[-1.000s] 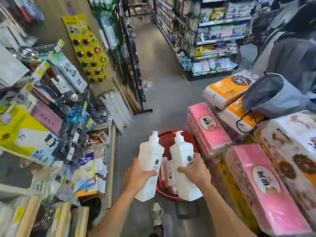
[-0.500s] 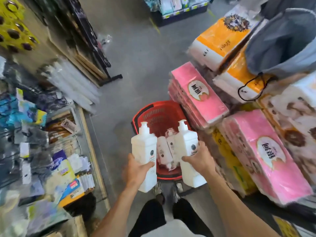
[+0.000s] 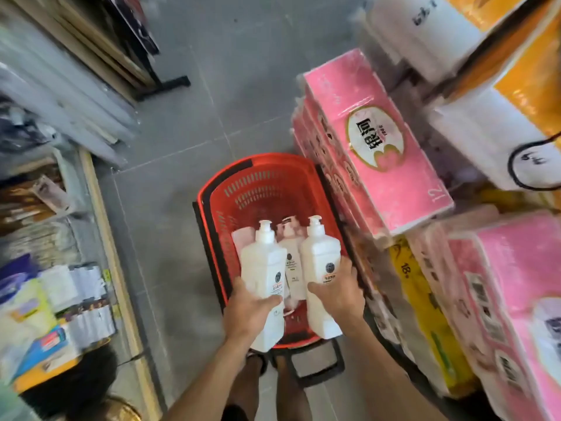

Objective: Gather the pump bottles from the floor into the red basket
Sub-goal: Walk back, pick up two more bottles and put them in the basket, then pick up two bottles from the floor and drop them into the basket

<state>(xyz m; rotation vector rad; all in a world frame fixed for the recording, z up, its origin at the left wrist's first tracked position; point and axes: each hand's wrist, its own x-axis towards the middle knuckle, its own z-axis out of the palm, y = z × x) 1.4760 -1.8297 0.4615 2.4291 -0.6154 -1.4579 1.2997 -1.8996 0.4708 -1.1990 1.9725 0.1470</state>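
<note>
A: Change since the 1.0 s frame?
B: Head view has tipped down; the aisle and far shelves have gone, and the red basket [image 3: 267, 189] now sits mid-frame.
A: Bottles?
B: Left hand [image 3: 249, 311] and right hand [image 3: 340, 290] have carried the left bottle [image 3: 264, 268] and right bottle [image 3: 321, 262] from chest height down over the basket's near end.

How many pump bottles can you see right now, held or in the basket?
3 clear: one in the left hand, one in the right hand, one lying in the red basket between them. A pale shape behind may be another; more could be hidden.
</note>
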